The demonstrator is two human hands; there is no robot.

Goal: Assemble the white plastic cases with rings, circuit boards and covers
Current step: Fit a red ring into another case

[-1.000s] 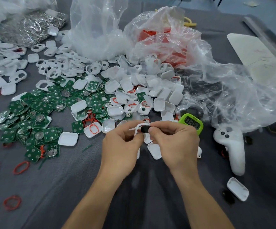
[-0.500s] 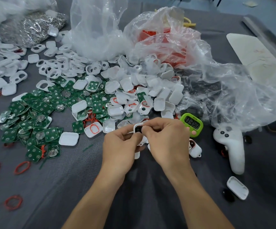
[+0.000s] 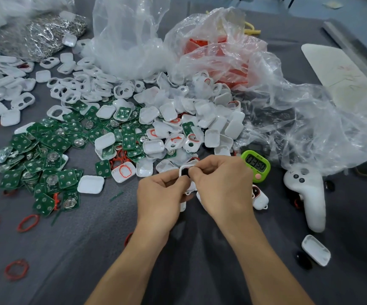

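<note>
**Hand position.** Both hands meet above the near middle of the desk [image 3: 72, 274]. The left hand [image 3: 159, 194] and the right hand [image 3: 224, 186] are clamped together on one white case [image 3: 183, 169], with the fingers curled and the fingertips pinching it. A small black part shows in the case where the thumbs meet (how it sits cannot be told). The case is held off the desk, just in front of the pile of cases [image 3: 202, 122].

**Layout of parts.**
- Circuit boards [image 3: 46, 155]: green, heaped on the left of the desk, some bearing round metal discs.
- Pile of cases: beyond the hands; several hold a red loop inside.
- Rings [image 3: 27, 222]: red, lying singly on the near left.
- Single cover [image 3: 315, 249]: white, on the near right.
- Timer [image 3: 256, 165]: green, just beside the right hand; display reads 0350.
- Controller [image 3: 308, 194]: white, right of the timer.
- Plastic bags [image 3: 310, 119]: clear, crumpled, at the back and right.
</note>
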